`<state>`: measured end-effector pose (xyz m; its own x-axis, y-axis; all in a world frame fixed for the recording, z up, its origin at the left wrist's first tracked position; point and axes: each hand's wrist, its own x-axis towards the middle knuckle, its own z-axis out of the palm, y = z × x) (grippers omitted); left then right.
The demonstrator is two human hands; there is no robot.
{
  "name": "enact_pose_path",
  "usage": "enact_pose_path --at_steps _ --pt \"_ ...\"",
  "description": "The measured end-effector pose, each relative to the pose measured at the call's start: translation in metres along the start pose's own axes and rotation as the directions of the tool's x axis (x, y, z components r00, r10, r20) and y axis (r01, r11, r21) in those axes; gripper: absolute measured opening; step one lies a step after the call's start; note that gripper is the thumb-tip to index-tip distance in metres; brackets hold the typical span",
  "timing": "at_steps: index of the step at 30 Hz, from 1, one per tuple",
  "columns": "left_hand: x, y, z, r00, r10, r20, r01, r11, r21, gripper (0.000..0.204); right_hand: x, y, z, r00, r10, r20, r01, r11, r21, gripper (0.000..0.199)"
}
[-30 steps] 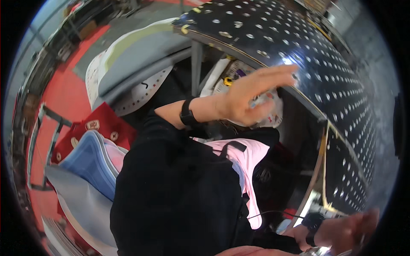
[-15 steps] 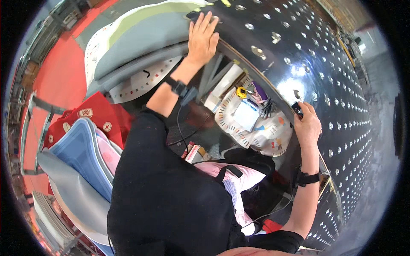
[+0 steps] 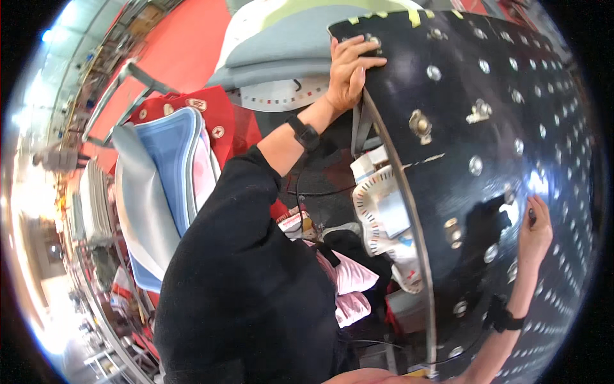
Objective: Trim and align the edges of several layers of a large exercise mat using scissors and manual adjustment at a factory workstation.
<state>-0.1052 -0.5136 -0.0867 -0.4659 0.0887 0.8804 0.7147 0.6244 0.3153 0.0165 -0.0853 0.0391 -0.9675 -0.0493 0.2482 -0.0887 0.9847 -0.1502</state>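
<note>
A big glossy black panel (image 3: 486, 128), dotted with rows of metal fasteners, fills the right side. My left hand (image 3: 348, 70) reaches up and grips its upper left edge, fingers curled over the rim; a black watch sits on that wrist. My right hand (image 3: 534, 233) rests against the panel's face at the right, fingertips pinched on a small dark tool (image 3: 531, 216) that touches the surface. A dark band circles the right wrist. My black sleeve and torso hide much of the middle.
A grey-green curved panel (image 3: 288, 38) and a white dial-marked disc (image 3: 281, 96) lie beyond the left hand. Blue and grey sheets (image 3: 160, 166) and a red piece (image 3: 204, 109) stack at left. A white round marked part (image 3: 384, 211) and pink cloth (image 3: 352, 281) sit below the panel's edge.
The view has swung closer to the black panel. My left hand moved from the grey panel onto the black panel's edge. My right hand slid further right across its face.
</note>
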Motion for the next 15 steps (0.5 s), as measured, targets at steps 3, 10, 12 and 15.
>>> enact_pose_path --at_steps 3,10,12,15 --pt "0.004 0.006 -0.024 0.991 -0.096 0.096 0.086 0.991 0.106 0.039 0.048 -0.004 0.023 0.980 -0.196 -0.046 0.200 0.975 0.098 0.033" --pt "0.026 0.032 -0.043 0.813 -0.322 0.485 0.219 0.941 0.258 0.046 0.074 -0.001 0.069 0.971 -0.216 -0.097 0.230 0.961 0.157 0.030" --pt "0.032 0.030 -0.061 0.800 -0.345 0.491 0.277 0.938 0.209 0.048 0.078 -0.008 0.069 0.984 -0.171 -0.040 0.175 0.971 0.161 0.031" --pt "0.002 -0.019 -0.090 0.849 -0.525 0.067 0.480 0.818 0.317 0.053 0.088 -0.017 0.072 0.977 -0.202 -0.066 0.209 0.971 0.117 0.033"
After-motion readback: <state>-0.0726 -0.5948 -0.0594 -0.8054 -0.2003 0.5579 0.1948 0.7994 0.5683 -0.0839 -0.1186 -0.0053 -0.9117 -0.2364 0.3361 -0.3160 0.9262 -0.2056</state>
